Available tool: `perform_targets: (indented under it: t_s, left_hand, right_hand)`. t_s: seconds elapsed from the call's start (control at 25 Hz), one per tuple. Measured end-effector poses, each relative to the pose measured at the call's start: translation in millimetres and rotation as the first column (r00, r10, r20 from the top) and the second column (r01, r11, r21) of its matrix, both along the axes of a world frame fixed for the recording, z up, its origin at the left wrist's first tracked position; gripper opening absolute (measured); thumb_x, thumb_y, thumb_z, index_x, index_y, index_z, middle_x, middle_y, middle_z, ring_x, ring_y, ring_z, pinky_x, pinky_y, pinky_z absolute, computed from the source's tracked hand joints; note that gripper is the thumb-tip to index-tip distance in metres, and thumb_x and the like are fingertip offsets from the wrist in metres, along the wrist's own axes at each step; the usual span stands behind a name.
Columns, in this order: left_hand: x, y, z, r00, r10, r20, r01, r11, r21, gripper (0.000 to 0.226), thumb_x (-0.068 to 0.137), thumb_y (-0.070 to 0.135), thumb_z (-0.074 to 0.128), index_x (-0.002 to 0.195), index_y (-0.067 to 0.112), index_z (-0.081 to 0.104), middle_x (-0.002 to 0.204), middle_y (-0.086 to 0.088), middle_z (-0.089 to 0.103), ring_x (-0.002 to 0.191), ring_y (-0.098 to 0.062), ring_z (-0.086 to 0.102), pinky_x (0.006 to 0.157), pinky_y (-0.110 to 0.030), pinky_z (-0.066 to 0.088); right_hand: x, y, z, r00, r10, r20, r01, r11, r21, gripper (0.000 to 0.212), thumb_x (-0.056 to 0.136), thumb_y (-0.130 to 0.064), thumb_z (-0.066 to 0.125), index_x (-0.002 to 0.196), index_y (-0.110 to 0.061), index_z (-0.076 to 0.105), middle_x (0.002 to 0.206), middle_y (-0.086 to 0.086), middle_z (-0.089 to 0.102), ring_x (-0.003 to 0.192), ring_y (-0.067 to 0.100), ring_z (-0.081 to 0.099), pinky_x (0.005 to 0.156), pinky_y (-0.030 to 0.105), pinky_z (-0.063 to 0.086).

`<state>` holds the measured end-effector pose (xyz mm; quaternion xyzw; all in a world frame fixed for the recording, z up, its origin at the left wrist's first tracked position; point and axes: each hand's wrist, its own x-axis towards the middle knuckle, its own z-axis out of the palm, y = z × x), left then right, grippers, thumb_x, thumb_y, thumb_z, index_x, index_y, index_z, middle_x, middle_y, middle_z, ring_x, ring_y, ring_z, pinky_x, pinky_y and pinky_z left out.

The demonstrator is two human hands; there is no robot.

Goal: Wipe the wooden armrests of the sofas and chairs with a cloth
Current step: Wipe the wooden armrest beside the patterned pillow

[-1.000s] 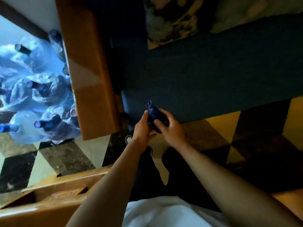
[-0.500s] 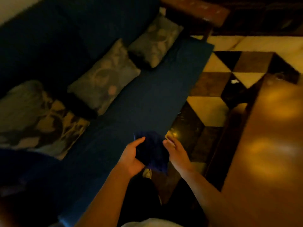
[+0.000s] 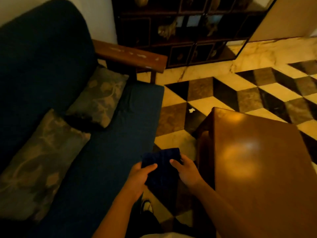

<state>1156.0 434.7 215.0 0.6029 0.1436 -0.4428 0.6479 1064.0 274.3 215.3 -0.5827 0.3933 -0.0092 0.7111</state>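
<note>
Gripping a folded dark-blue cloth (image 3: 160,166) between them, the left hand (image 3: 137,179) and right hand (image 3: 186,172) close thumbs over its top (no legible writing), above the sofa (image 3: 106,152) seat's front edge; the wooden armrest (image 3: 130,56) lies well apart; cabinet (image 3: 185,31) compartments hold indistinct ornaments.

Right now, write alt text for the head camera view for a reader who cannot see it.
Both hands, left hand and right hand, hold a folded dark blue cloth between a blue sofa and a wooden table. The sofa's far wooden armrest, marked with pale spots, lies ahead, untouched.
</note>
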Motion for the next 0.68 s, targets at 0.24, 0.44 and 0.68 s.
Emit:
perform_targets:
  t_s: [0.24,0.44,0.68]
  left_hand:
    - [102.1,-130.4,-3.6,0.945,-0.214,0.248,0.182,0.972,0.145,0.016,0.091,0.013,0.073,0.107,0.018,0.074,0.108,-0.012,0.076,0.097,-0.026,0.072,0.087,-0.045,0.060]
    - [178.7,-250.8,-9.9,0.923,-0.256,0.288,0.214,0.962,0.168,0.021,0.095,0.016,0.069,0.115,0.013,0.071,0.104,-0.003,0.074,0.096,-0.020,0.071,0.077,-0.032,0.060]
    - [280.4,-350.1,2.0,0.951,-0.173,0.258,0.106,0.961,0.254,0.030,0.099,0.019,0.063,0.128,0.011,0.066,0.121,-0.013,0.070,0.109,-0.027,0.067,0.096,-0.044,0.056]
  right_hand:
    - [86.1,-110.6,22.9,0.998,-0.064,-0.014,0.059,0.973,-0.223,0.017,0.101,-0.019,0.063,0.116,-0.025,0.067,0.111,-0.004,0.073,0.104,0.014,0.070,0.090,0.035,0.058]
    - [162.4,-226.7,-4.3,0.992,-0.105,-0.070,0.096,0.989,-0.115,0.018,0.095,-0.020,0.070,0.110,-0.027,0.064,0.107,-0.005,0.071,0.096,0.009,0.068,0.080,0.029,0.056]
    - [284.9,-349.6,-20.3,0.997,0.005,-0.072,0.007,0.986,0.165,0.039,0.091,-0.002,0.071,0.127,-0.014,0.063,0.122,0.013,0.071,0.111,0.034,0.070,0.099,0.056,0.055]
